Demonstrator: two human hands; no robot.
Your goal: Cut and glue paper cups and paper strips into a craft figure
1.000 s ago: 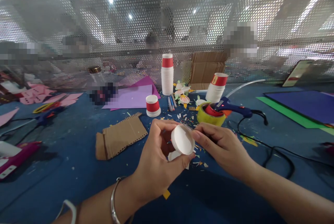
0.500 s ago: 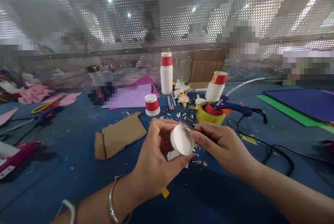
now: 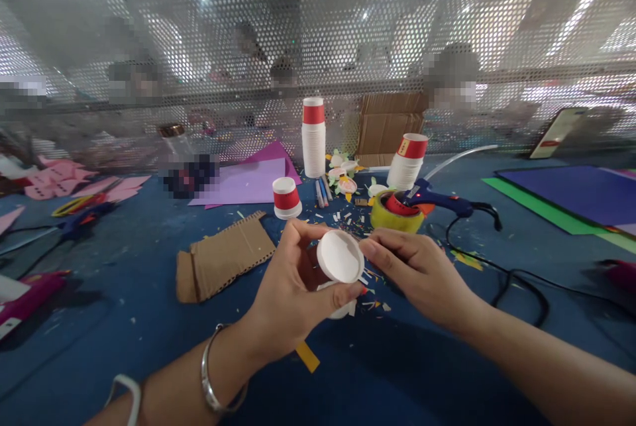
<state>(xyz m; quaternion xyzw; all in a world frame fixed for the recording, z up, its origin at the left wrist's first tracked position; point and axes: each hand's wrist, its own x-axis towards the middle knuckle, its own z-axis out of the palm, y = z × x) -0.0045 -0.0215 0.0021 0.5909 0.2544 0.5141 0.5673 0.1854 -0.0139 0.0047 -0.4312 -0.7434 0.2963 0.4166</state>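
In my left hand (image 3: 298, 293) is the white round base of a paper cup (image 3: 340, 257), its shallow recess and raised rim turned toward me. My thumb presses its lower edge, and the other fingers curl behind it. Below the thumb shows another white paper piece (image 3: 340, 311); whether it joins the base I cannot tell. My right hand (image 3: 417, 270) is closed in a pinch at the right rim of the base. What the pinch holds is hidden behind the fingers. A yellow-orange paper strip (image 3: 308, 356) sticks out below my left hand.
Paper scraps (image 3: 342, 217) litter the blue table. Beyond stand a red-banded cup (image 3: 287, 199), a tall cup stack (image 3: 313, 141), a leaning stack (image 3: 407, 164) and several markers (image 3: 322, 192). A glue gun (image 3: 437, 199) rests on a yellow tape roll (image 3: 392, 217). Corrugated cardboard (image 3: 228, 257) lies left.
The cup base has tilted to face upward more and shifted slightly left with my left hand. My right hand stays at its rim. More of the yellow-orange strip shows.
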